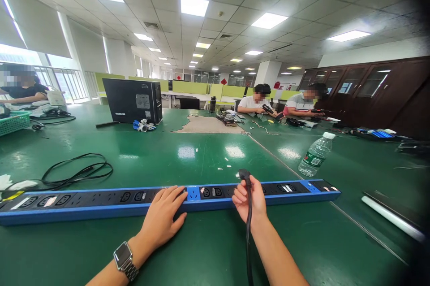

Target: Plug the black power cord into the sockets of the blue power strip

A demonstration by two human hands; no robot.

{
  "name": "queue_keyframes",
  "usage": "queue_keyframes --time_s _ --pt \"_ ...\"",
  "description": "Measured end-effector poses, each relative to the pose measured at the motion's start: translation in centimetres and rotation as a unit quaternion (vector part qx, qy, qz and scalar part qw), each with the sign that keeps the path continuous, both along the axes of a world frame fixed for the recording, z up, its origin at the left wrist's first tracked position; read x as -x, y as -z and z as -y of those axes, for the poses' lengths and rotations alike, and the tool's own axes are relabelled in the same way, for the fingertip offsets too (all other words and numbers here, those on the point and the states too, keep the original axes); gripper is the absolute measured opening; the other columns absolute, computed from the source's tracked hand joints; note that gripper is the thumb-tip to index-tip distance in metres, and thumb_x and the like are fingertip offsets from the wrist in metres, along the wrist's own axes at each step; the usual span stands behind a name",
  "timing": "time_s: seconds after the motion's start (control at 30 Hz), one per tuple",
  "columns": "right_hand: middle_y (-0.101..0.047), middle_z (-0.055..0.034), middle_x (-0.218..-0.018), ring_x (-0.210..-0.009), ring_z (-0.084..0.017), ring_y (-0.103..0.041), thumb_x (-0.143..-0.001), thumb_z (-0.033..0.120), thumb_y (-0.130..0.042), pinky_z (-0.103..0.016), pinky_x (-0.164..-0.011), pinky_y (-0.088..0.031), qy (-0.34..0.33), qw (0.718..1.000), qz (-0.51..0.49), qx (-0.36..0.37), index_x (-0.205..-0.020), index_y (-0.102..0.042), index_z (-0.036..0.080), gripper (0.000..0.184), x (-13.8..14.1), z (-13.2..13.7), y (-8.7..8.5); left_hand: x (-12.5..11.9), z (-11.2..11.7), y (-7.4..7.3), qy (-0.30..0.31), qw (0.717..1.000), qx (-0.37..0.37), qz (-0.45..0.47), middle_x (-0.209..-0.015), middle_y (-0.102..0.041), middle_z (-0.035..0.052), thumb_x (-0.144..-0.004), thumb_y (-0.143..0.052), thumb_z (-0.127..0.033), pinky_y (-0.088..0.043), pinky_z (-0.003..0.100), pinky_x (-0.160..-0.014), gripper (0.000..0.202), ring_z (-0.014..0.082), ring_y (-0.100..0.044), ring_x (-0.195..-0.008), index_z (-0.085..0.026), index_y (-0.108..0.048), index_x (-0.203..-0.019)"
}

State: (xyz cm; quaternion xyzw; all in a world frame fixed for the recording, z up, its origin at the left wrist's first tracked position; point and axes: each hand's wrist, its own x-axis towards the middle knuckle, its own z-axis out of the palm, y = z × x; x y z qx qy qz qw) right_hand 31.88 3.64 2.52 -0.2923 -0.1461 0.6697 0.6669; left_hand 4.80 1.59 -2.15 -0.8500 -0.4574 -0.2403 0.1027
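Note:
A long blue and black power strip (110, 212) lies across the green table in front of me, with rows of sockets along its top. My left hand (164, 214) rests on the strip left of its middle, fingers stretched out over the top and thumb on the near side. In my right hand (251, 201) is a black power plug (244, 174), held between thumb and fingers just above the strip's right half. Its thick black cord (249, 241) hangs down past my wrist to the bottom of the view. The plug's pins cannot be made out.
A water bottle (316, 155) stands tilted-looking at the right. Beyond the strip are a coiled black cable (80, 170), a computer case (132, 100) and blue-white gloves (144, 125). Two people sit at the far right, another at the far left beside a green basket (15, 123).

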Motion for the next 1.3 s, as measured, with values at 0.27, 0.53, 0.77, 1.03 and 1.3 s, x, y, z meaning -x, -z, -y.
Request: queue_keyframes --time_s 0.27,0.53,0.77,1.03,1.3 --pt "-0.032 0.0071 -0.03 -0.024 -0.006 -0.029 -0.094 0.039 -0.041 -0.019 -0.031 -0.027 -0.105 0.974 0.171 0.101 -0.048 -0.045 0.018 0.05 -2.0 -0.4 0.1 0.0 0.1 -0.1 -0.002 1.0 0.002 -0.002 -0.139 -0.055 0.0049 -0.085 -0.055 -0.029 -0.04 0.048 -0.106 0.046 0.0264 -0.049 -0.126 -0.024 -0.054 -0.131" --pt "-0.031 0.0068 -0.029 -0.024 -0.006 -0.027 -0.091 0.04 -0.044 -0.019 -0.03 -0.028 -0.112 0.932 0.31 0.149 -0.044 -0.043 0.019 0.052 -1.1 -0.5 0.6 0.0 0.1 -0.1 0.006 1.0 0.0 0.012 -0.139 -0.055 0.0057 -0.084 -0.056 -0.028 -0.04 0.047 -0.106 0.046 0.0262 -0.049 -0.125 -0.024 -0.055 -0.13" --pt "-0.037 0.0051 -0.031 -0.024 -0.006 -0.03 -0.088 0.042 -0.048 -0.018 -0.029 -0.028 -0.115 0.903 0.389 0.14 -0.045 -0.047 0.018 0.049 -0.8 -0.3 1.1 0.0 0.1 -0.1 0.013 1.0 -0.006 0.016 -0.138 -0.056 0.0059 -0.084 -0.055 -0.028 -0.04 0.047 -0.106 0.046 0.0262 -0.05 -0.125 -0.025 -0.054 -0.13" --pt "-0.042 0.0031 -0.034 -0.027 -0.007 -0.036 -0.081 0.05 -0.06 -0.02 -0.03 -0.036 -0.102 0.881 0.442 0.133 -0.048 -0.055 0.016 0.048 -1.3 0.3 1.9 0.0 0.1 -0.2 0.006 1.0 0.004 0.009 -0.14 -0.054 0.0054 -0.084 -0.055 -0.028 -0.04 0.047 -0.106 0.046 0.0262 -0.049 -0.126 -0.025 -0.053 -0.13" --pt "-0.048 -0.001 -0.033 -0.025 -0.009 -0.043 -0.085 0.046 -0.055 -0.021 -0.031 -0.041 -0.059 0.894 0.425 0.133 -0.047 -0.054 0.016 0.049 -0.2 0.3 2.5 0.1 0.1 -0.1 0.008 1.0 -0.002 0.012 -0.139 -0.055 0.0053 -0.084 -0.055 -0.028 -0.041 0.047 -0.105 0.046 0.0263 -0.05 -0.126 -0.024 -0.054 -0.13"
